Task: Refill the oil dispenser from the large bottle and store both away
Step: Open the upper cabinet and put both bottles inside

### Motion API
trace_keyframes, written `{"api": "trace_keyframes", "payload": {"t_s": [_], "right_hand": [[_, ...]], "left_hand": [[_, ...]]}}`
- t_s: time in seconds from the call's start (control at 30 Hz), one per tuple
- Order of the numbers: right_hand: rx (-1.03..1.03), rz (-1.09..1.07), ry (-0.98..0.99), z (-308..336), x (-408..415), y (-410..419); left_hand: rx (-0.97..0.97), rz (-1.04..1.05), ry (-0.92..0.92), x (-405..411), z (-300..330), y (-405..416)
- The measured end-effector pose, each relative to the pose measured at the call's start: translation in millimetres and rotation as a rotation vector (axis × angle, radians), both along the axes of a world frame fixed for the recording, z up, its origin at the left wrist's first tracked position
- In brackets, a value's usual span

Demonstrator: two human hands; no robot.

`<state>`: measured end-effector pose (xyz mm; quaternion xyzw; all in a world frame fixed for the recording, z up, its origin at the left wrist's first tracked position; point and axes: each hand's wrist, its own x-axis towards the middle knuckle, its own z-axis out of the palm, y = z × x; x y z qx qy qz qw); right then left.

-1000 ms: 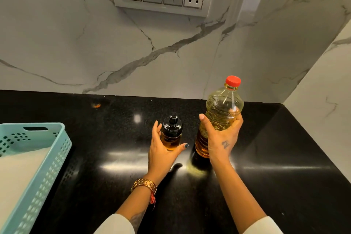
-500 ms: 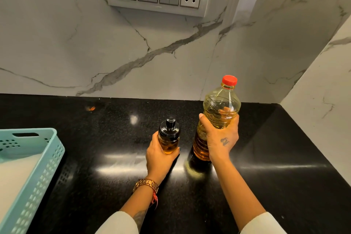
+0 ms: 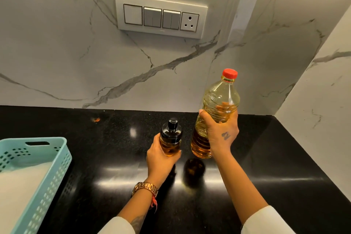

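Note:
My left hand is wrapped around the small glass oil dispenser, which has a black pump top and amber oil inside; it is lifted a little off the black countertop. My right hand grips the middle of the large clear oil bottle, which has a red cap and is partly full of yellow oil. The bottle is held upright above the counter, tilted slightly right, with its reflection on the surface below.
A light blue perforated plastic basket with a white lining stands at the left on the counter. White marble walls rise behind and on the right. A switch panel with a socket is on the back wall.
Both hands have lifted their bottles upward off the counter. My left hand has closed fully around the dispenser. The view has tilted up.

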<state>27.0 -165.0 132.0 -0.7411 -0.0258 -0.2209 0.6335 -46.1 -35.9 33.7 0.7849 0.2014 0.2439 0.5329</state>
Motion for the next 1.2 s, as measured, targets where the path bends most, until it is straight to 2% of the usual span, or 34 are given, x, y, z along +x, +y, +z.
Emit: {"api": "trace_keyframes", "payload": {"t_s": [0.43,0.7,0.93,1.2], "right_hand": [[0.036,0.065,-0.204,111,-43,-1],[0.115,0.166,-0.205,195,-86,-4],[0.169,0.360,-0.272,293,-132,-9],[0.210,0.570,-0.282,400,-176,-8]], "left_hand": [[0.085,-0.050,-0.159,-37,110,-7],[0.182,-0.078,-0.232,-77,187,-4],[0.250,-0.087,-0.234,-118,265,6],[0.064,-0.319,-0.333,-170,368,27]]}}
